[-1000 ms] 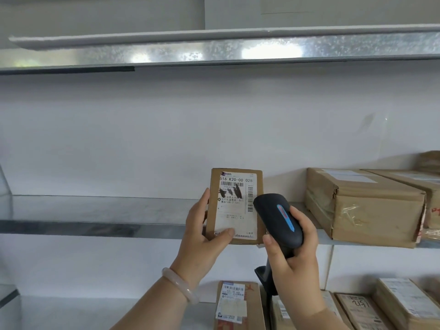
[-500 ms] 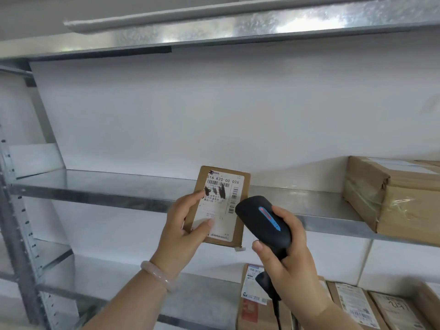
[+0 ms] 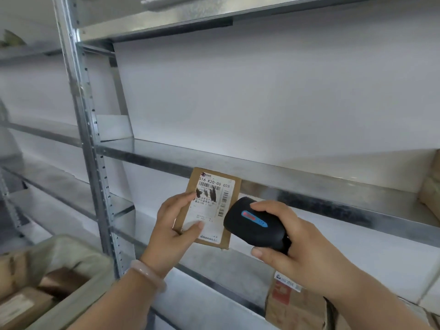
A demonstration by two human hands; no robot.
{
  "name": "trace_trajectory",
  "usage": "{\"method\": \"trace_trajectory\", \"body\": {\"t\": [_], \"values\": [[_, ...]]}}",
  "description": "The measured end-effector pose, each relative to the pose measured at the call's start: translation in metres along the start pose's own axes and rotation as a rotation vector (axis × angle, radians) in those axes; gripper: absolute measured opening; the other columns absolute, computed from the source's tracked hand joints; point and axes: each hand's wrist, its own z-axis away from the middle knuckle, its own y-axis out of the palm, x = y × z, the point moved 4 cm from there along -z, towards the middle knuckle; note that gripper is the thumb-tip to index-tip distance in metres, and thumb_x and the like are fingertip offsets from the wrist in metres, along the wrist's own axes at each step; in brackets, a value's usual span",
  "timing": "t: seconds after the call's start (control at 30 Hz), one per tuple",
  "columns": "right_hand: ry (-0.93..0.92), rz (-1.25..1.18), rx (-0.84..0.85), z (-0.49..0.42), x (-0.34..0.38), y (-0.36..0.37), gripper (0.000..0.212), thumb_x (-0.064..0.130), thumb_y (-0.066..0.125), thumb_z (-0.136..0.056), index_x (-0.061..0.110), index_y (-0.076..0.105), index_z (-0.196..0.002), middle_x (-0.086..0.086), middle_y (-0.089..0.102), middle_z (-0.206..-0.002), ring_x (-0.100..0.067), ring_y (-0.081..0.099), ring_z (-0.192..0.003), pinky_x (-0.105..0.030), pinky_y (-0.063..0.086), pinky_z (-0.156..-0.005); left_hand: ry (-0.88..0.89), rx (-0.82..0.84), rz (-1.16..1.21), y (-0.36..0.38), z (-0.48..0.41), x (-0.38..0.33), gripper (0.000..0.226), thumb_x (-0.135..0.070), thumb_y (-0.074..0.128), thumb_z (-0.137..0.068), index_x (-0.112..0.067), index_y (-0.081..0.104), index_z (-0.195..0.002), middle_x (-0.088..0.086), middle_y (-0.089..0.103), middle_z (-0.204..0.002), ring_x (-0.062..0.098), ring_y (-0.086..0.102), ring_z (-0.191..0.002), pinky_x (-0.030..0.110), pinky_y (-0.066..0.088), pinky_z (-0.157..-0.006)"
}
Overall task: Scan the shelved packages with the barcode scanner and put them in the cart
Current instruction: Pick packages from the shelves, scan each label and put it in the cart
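My left hand [image 3: 172,226] holds a small flat cardboard package [image 3: 212,206] upright, thumb on its white barcode label, fingers behind it. My right hand [image 3: 294,244] grips a black barcode scanner [image 3: 252,226] with a red and blue stripe on top; its head sits just right of the package, touching or nearly touching the package's right edge. Both are in front of the metal shelf [image 3: 285,177]. The cart [image 3: 78,289], a grey bin with brown boxes inside, shows at the lower left.
A steel shelf upright [image 3: 88,144] stands between the cart and the packages. A cardboard box [image 3: 295,303] lies on the lower shelf under my right hand. Another box's edge [image 3: 431,194] shows at the far right of the middle shelf.
The view has swung left, bringing the upright and the cart into sight. Both hands, with package and scanner, have shifted left with it; the big boxes slid out on the right.
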Motion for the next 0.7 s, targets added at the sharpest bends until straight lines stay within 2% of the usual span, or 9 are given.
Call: {"method": "trace_trajectory", "body": {"t": [0.07, 0.23, 0.33, 0.43, 0.47, 0.57, 0.63, 0.7], "values": [[-0.038, 0.035, 0.076, -0.006, 0.005, 0.0, 0.062, 0.043, 0.075, -0.081, 0.057, 0.035, -0.126, 0.033, 0.051, -0.122, -0.003, 0.059, -0.1, -0.016, 0.047, -0.08, -0.012, -0.016, 0.005, -0.01, 0.008, 0.003, 0.056, 0.003, 0.07, -0.085, -0.033, 0.057, -0.126, -0.003, 0.044, -0.135, 0.002, 0.043, -0.127, 0.011, 0.053, -0.075], [-0.092, 0.074, 0.215, -0.016, 0.015, 0.01, 0.059, 0.058, 0.069, -0.077, 0.058, 0.034, -0.124, 0.031, 0.052, -0.117, -0.004, 0.059, -0.097, -0.022, 0.05, -0.078, -0.03, -0.049, -0.076, -0.033, 0.032, 0.009, 0.059, 0.0, 0.071, -0.084, -0.045, 0.06, -0.12, -0.011, 0.042, -0.131, -0.014, 0.044, -0.114, 0.009, 0.052, -0.073], [-0.102, 0.078, 0.286, -0.02, 0.017, 0.021, 0.058, 0.057, 0.07, -0.078, 0.059, 0.033, -0.123, 0.027, 0.055, -0.115, -0.003, 0.059, -0.095, -0.024, 0.051, -0.078, -0.061, -0.078, -0.15, -0.048, 0.046, 0.018, 0.056, -0.005, 0.074, -0.083, -0.044, 0.058, -0.12, -0.013, 0.041, -0.131, -0.001, 0.044, -0.122, 0.011, 0.053, -0.077], [-0.099, 0.074, 0.34, -0.025, 0.02, 0.032, 0.059, 0.054, 0.072, -0.078, 0.06, 0.032, -0.122, 0.026, 0.058, -0.113, 0.0, 0.059, -0.095, -0.021, 0.05, -0.078, -0.099, -0.108, -0.175, -0.062, 0.058, 0.026, 0.059, -0.009, 0.077, -0.081, -0.053, 0.057, -0.115, -0.01, 0.043, -0.133, 0.009, 0.046, -0.124, 0.014, 0.053, -0.083], [-0.096, 0.066, 0.357, -0.027, 0.02, 0.036, 0.06, 0.053, 0.072, -0.078, 0.061, 0.032, -0.121, 0.025, 0.058, -0.114, 0.001, 0.059, -0.094, -0.021, 0.05, -0.078, -0.115, -0.116, -0.174, -0.066, 0.062, 0.028, 0.058, -0.013, 0.079, -0.08, -0.055, 0.057, -0.114, -0.01, 0.044, -0.133, 0.011, 0.047, -0.124, 0.016, 0.053, -0.085], [-0.093, 0.055, 0.396, -0.031, 0.021, 0.048, 0.06, 0.053, 0.073, -0.077, 0.064, 0.031, -0.119, 0.024, 0.059, -0.113, 0.002, 0.059, -0.092, -0.022, 0.051, -0.077, -0.146, -0.143, -0.2, -0.076, 0.07, 0.034, 0.052, -0.047, 0.075, -0.068, -0.058, 0.057, -0.115, -0.013, 0.044, -0.134, 0.008, 0.048, -0.124, 0.028, 0.055, -0.093], [-0.08, 0.064, 0.42, -0.033, 0.021, 0.057, 0.06, 0.054, 0.072, -0.077, 0.065, 0.03, -0.117, 0.025, 0.059, -0.108, 0.004, 0.058, -0.09, -0.021, 0.051, -0.075, -0.154, -0.158, -0.219, -0.083, 0.074, 0.04, 0.052, -0.054, 0.069, -0.064, -0.062, 0.055, -0.113, -0.02, 0.043, -0.133, 0.005, 0.047, -0.124, 0.026, 0.053, -0.095], [-0.065, 0.059, 0.439, -0.036, 0.02, 0.067, 0.06, 0.055, 0.072, -0.077, 0.066, 0.029, -0.118, 0.026, 0.058, -0.109, 0.004, 0.057, -0.091, -0.022, 0.051, -0.077, -0.177, -0.162, -0.22, -0.089, 0.075, 0.047, 0.053, -0.054, 0.07, -0.064, -0.061, 0.055, -0.114, -0.028, 0.041, -0.129, 0.006, 0.046, -0.125, 0.031, 0.054, -0.095]]}}
